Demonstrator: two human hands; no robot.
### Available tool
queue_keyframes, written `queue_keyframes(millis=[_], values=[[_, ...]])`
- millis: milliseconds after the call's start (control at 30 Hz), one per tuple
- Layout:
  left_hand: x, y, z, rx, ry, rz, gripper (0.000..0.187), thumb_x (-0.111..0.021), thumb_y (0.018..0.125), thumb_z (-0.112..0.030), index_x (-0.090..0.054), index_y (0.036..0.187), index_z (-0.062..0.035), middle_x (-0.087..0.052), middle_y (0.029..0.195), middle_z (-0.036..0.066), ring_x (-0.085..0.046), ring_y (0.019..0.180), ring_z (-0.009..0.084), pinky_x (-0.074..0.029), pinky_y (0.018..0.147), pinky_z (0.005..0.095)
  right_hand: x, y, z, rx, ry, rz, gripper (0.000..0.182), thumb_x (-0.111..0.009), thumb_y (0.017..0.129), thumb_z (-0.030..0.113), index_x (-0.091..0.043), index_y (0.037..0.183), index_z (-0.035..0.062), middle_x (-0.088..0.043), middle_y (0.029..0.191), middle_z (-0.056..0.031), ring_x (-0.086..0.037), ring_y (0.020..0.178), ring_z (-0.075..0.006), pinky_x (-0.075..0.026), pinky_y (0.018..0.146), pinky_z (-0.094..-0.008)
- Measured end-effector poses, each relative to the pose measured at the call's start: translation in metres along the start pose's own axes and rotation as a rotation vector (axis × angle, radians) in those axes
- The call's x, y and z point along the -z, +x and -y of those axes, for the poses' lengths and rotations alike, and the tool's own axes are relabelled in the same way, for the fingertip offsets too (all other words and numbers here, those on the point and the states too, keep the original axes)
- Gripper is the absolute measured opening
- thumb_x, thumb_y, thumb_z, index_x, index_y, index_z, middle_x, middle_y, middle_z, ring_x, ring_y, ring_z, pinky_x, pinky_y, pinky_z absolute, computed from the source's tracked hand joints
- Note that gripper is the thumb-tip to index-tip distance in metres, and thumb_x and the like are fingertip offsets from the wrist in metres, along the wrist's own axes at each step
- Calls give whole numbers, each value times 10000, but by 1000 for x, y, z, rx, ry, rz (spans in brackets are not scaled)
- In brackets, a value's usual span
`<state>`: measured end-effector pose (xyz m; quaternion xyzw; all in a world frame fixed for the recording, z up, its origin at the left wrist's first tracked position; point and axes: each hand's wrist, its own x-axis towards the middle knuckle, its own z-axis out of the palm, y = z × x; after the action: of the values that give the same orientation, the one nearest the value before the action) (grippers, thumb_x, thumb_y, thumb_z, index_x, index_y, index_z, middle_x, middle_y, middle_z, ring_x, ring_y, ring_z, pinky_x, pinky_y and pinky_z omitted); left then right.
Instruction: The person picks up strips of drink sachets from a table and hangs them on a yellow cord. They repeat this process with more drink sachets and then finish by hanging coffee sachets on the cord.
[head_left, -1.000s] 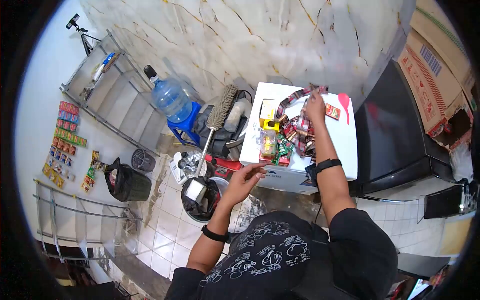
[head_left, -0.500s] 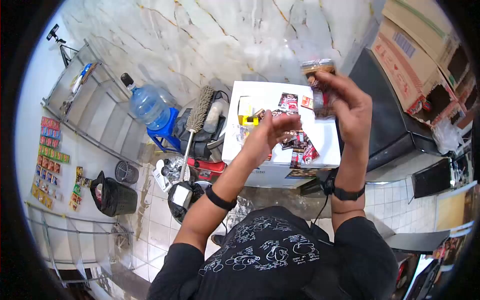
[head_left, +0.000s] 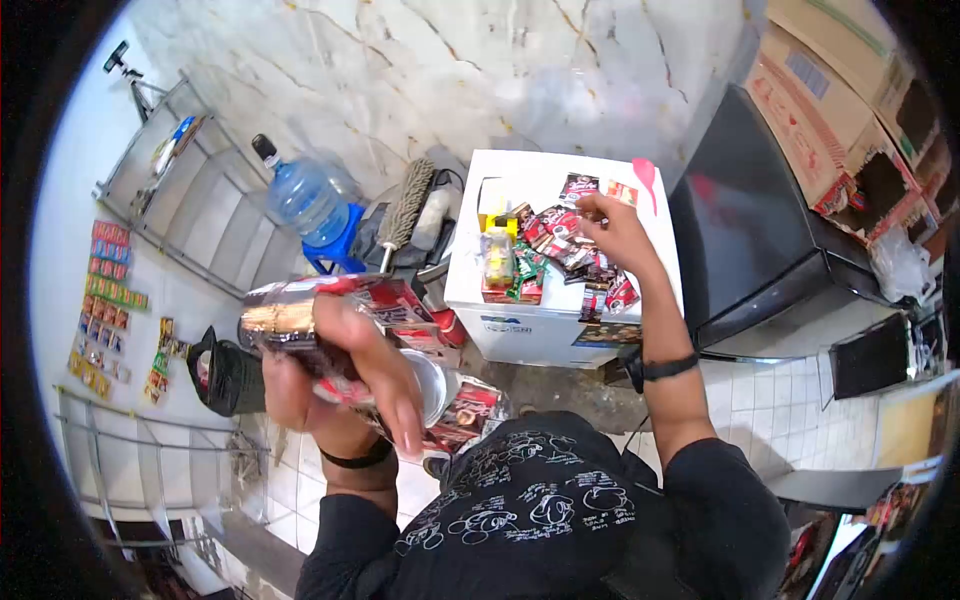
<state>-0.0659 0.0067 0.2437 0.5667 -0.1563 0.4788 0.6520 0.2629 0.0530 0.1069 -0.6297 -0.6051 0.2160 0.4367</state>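
Note:
Close to the camera, my left hand (head_left: 345, 375) is closed on a strip of coffee sachets (head_left: 465, 415), brown and red with a shiny wrapper; part of the strip hangs out to the right below the fingers. My right hand (head_left: 622, 238) reaches over the white chest (head_left: 500, 340), its curled fingers and thumb apart at the edge of a pile of dark red and brown sachets (head_left: 555, 222). Beside that pile stand a yellow box (head_left: 498, 222), green packets (head_left: 527, 272) and a clear pack with yellow contents (head_left: 497, 258).
A pink spoon (head_left: 645, 178) lies at the chest's back right corner. To the right stands a black cabinet (head_left: 745, 210) with torn cardboard boxes (head_left: 825, 120) above it. On the left are a water jug (head_left: 305, 205), a fluffy duster (head_left: 405, 205), a lined bin (head_left: 225, 375) and metal shelving (head_left: 200, 190).
The sachet strip has passed from my right hand to my left, which has swung left and up toward the camera. My right hand has come down to the pile.

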Motion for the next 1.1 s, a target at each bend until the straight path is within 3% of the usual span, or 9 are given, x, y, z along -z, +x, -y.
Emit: queue_keyframes(millis=[33, 100, 200, 400, 467, 533, 733, 967, 1100], values=[[-13, -18, 0, -13, 6, -494, 496, -444, 880, -336, -489, 1066, 122, -568, 603, 219, -532, 370, 238, -448, 328, 319, -17, 5, -36, 23, -288, 12, 348, -650, 754, 145, -615, 1074, 12, -650, 967, -175, -616, 925, -352, -500, 825, -404], [15, -33, -4, 159, 168, -486, 486, -437, 919, -315, -446, 1169, 102, -578, 697, 188, -565, 442, 220, -479, 389, 300, -51, 11, -102, 27, -634, 37, 501, -689, 721, 172, -546, 1183, 45, -591, 1092, -188, -550, 1032, -377, -474, 864, -443], [36, -59, 9, 329, 282, -654, 473, -453, 940, -311, -459, 1201, 83, -596, 773, 156, -609, 567, 203, -513, 511, 276, -76, 4, -99, -74, -791, 188, 713, -745, 688, 252, -448, 1317, 97, -506, 1249, -166, -476, 1141, -369, -358, 977, -508], [62, -92, 37, 454, 258, -817, 387, -500, 932, -250, -505, 1173, 53, -633, 853, 132, -659, 722, 204, -548, 640, 299, -86, 25, -110, -115, -763, 100, 493, -686, 707, 170, -558, 1171, 59, -594, 1093, -176, -548, 1059, -330, -356, 952, -524], [65, -97, 43, 460, 279, -820, 355, -493, 935, -230, -516, 1161, 43, -632, 852, 122, -660, 754, 200, -547, 666, 302, -67, 29, -90, -95, -529, -81, 462, -669, 721, 144, -572, 1164, 52, -584, 1084, -183, -549, 1043, -334, -363, 968, -474], [68, -98, 52, 526, 282, -876, 330, -474, 937, -206, -511, 1165, 29, -618, 846, 95, -652, 727, 188, -551, 658, 303, -52, 46, -87, 112, -413, -368, 324, -648, 724, 86, -626, 1042, 25, -611, 977, -195, -597, 903, -359, -481, 791, -396], [68, -88, 79, 546, 321, -791, 290, -507, 915, -175, -540, 1133, 14, -629, 832, 95, -643, 727, 173, -538, 679, 297, 10, 66, -5, 103, -91, -687, 341, -731, 735, 145, -639, 1032, 5, -651, 932, -129, -633, 798, -205, -496, 725, -305], [49, -74, 90, 599, 241, -672, 292, -508, 916, -172, -540, 1134, 20, -628, 831, 89, -643, 727, 168, -539, 663, 297, 45, 5, 114, 87, -5, -534, 407, -787, 718, 212, -650, 1030, -11, -658, 858, -100, -619, 728, -149, -502, 675, -278], [34, -66, 92, 609, 186, -426, 381, -491, 928, -197, -508, 1220, 47, -635, 963, 117, -638, 856, 190, -519, 800, 338, 34, -26, 153, 132, 166, -349, 511, -830, 671, 207, -630, 1085, -16, -643, 940, -95, -612, 761, -141, -498, 690, -271]])
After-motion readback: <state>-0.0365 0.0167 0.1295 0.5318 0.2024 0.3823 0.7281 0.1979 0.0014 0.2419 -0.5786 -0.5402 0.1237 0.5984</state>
